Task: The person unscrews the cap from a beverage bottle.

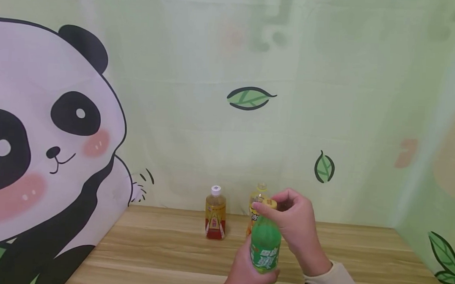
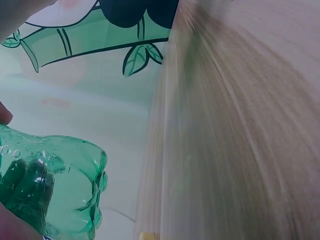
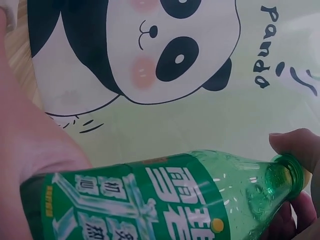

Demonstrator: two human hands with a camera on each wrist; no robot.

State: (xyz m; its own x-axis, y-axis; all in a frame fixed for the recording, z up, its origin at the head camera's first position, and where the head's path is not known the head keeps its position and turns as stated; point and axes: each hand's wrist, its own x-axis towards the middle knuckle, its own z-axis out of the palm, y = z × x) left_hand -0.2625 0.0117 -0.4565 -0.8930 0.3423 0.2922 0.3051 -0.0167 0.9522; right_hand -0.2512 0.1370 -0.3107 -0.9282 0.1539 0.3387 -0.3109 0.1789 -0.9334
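A green plastic soda bottle (image 1: 266, 237) with a green label stands close to upright above the wooden table in the head view. My left hand (image 1: 245, 263) grips its lower part. The fingers and thumb of my right hand (image 1: 298, 221) pinch the yellow cap (image 1: 269, 202) at its mouth. In the right wrist view the bottle neck (image 3: 280, 180) lies between that thumb and the fingers, with the cap mostly hidden. Through the bottle's clear green base (image 2: 75, 180), in the left wrist view, dark finger shapes show.
On the table (image 1: 162, 245) a bottle with a white cap (image 1: 215, 217) stands at the back. To its right, a yellow-labelled bottle (image 1: 261, 190) is partly hidden behind my hands. A small yellow piece (image 2: 147, 235) shows in the left wrist view. A panda-printed cloth (image 1: 175, 114) hangs behind.
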